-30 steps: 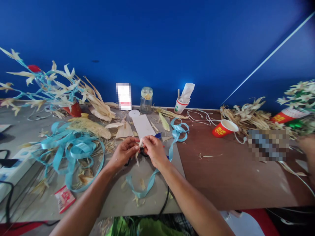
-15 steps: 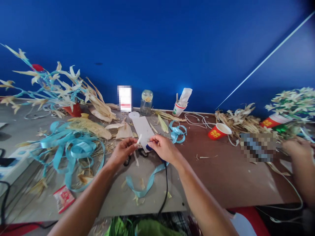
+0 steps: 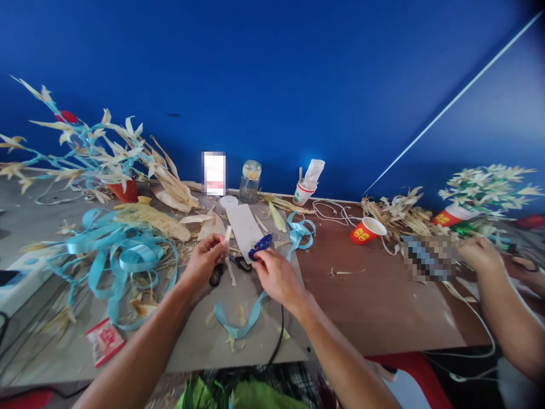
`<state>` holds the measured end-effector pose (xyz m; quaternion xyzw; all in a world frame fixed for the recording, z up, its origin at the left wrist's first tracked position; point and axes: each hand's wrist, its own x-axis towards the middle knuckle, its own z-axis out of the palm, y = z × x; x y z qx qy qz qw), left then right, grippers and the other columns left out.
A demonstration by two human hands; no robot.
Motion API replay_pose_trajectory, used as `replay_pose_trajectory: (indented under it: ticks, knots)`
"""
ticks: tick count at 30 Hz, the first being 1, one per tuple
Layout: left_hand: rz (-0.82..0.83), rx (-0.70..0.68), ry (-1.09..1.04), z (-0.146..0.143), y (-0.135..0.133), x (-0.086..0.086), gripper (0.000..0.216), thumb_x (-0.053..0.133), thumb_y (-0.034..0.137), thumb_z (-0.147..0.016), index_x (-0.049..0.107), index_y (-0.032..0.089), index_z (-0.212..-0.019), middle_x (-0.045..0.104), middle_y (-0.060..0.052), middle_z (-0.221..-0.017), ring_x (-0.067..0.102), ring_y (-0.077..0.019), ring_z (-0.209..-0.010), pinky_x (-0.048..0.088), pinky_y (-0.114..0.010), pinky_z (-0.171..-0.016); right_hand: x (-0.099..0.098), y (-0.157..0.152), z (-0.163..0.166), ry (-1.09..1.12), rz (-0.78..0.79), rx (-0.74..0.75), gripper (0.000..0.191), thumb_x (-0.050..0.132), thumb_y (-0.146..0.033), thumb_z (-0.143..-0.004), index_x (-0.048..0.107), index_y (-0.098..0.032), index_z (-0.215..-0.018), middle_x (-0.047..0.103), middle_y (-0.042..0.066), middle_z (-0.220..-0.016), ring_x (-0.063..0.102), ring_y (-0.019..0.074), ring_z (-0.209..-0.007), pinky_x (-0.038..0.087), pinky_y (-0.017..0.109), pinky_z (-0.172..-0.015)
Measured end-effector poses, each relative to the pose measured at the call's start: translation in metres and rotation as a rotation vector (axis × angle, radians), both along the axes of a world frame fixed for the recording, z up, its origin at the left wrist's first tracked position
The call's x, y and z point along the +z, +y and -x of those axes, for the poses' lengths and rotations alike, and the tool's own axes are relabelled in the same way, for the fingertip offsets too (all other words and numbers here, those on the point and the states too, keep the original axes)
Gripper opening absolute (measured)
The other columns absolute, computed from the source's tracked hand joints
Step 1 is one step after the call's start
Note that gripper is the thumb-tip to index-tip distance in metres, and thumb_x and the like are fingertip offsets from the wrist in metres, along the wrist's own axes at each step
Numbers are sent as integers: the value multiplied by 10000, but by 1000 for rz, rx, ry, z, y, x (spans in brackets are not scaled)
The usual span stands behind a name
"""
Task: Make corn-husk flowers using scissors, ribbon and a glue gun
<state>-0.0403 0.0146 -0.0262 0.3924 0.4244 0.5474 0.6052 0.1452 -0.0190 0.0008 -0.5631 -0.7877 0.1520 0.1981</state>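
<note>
My left hand (image 3: 205,260) pinches a narrow pale strip of corn husk (image 3: 228,234) upright between thumb and fingers. In my right hand (image 3: 279,275) is a blue hot glue gun (image 3: 261,245), its black cord (image 3: 279,335) trailing down over the table's front edge. Black scissor handles (image 3: 216,276) lie partly hidden under my left hand. Behind both hands rests a white card (image 3: 244,224). A light blue ribbon (image 3: 238,329) curls across the tabletop below them.
Husk flowers on blue stems stand in a red pot (image 3: 123,191) at left, near tangled ribbon (image 3: 128,255). A glass jar (image 3: 250,184), white cup (image 3: 303,194) and red paper cup (image 3: 368,230) stand farther back. A co-worker's hand (image 3: 481,255) is at right.
My right hand has turned and shifted slightly, showing more of the glue gun. My left hand still holds the husk strip, now more upright. The co-worker's arm has come further into view.
</note>
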Motion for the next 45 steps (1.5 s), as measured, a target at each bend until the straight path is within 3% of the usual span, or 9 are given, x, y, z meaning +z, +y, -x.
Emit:
replay_pose_trajectory:
  ticks: [6, 11, 17, 23, 27, 30, 33, 40, 45]
  knots:
    - [-62, 161, -101, 3, 3, 7, 186, 676, 273, -693, 528, 160, -710, 445, 68, -538, 347, -29, -453, 286, -156, -454, 4, -3, 46, -156, 66, 113, 216, 425, -277, -895, 599, -188, -988, 658, 82, -971, 631, 183, -896, 462, 264, -783]
    - [-77, 242, -125, 8, 9, 0, 193, 688, 258, -671, 531, 160, -726, 463, 61, -566, 350, -30, -455, 277, -166, -446, 5, 12, 70, -360, 74, 63, 237, 413, -185, -873, 590, -124, -1018, 644, 166, -959, 669, 237, -792, 512, 308, -631]
    - [-74, 240, -68, 10, 11, -6, 202, 675, 295, -681, 530, 162, -721, 466, 57, -562, 356, -38, -447, 276, -176, -439, 8, 12, 73, -420, 88, 46, 276, 412, -25, -803, 622, -84, -971, 668, 195, -863, 681, 252, -791, 511, 302, -598]
    - [-30, 233, 29, 9, 11, -9, 239, 682, 337, -664, 540, 155, -722, 494, 49, -535, 397, -50, -441, 289, -175, -431, 7, 10, 69, -425, 18, 93, 303, 378, -20, -799, 613, -101, -972, 683, 172, -847, 683, 247, -749, 455, 294, -558]
    - [-29, 267, -77, 12, 10, -3, 231, 705, 301, -641, 542, 158, -718, 506, 55, -556, 420, -45, -462, 374, -179, -505, 10, 13, 61, -405, 11, 105, 273, 409, -48, -800, 574, -122, -1006, 672, 152, -872, 674, 232, -724, 466, 284, -583]
    - [-30, 258, -238, 16, 10, 3, 206, 704, 263, -649, 537, 169, -724, 500, 69, -567, 435, -40, -486, 449, -214, -646, 14, 17, 47, -312, 38, 111, 249, 425, -95, -817, 574, -156, -1006, 679, 121, -893, 663, 218, -791, 455, 269, -650]
    - [-24, 213, -335, 20, 10, 6, 192, 699, 242, -656, 536, 171, -728, 497, 67, -574, 455, -45, -509, 456, -213, -651, 17, 27, 30, -111, 130, 113, 227, 482, -155, -815, 596, -196, -1007, 688, 75, -910, 642, 196, -845, 437, 262, -707]
    - [-31, -18, -352, 18, 5, 10, 164, 688, 214, -673, 530, 172, -691, 496, 55, -580, 454, -48, -503, 482, -315, -797, 13, 40, 3, 573, 432, 165, 217, 538, -160, -740, 608, -171, -945, 612, -19, -752, 573, 102, -647, 431, 212, -617]
    - [-87, -30, -370, 16, 2, 14, 203, 699, 243, -654, 505, 188, -680, 466, 78, -570, 318, -17, -395, 496, -354, -785, 7, 30, 14, 600, 423, 209, 215, 597, -176, -706, 622, -168, -920, 616, -5, -802, 555, 99, -684, 436, 216, -648]
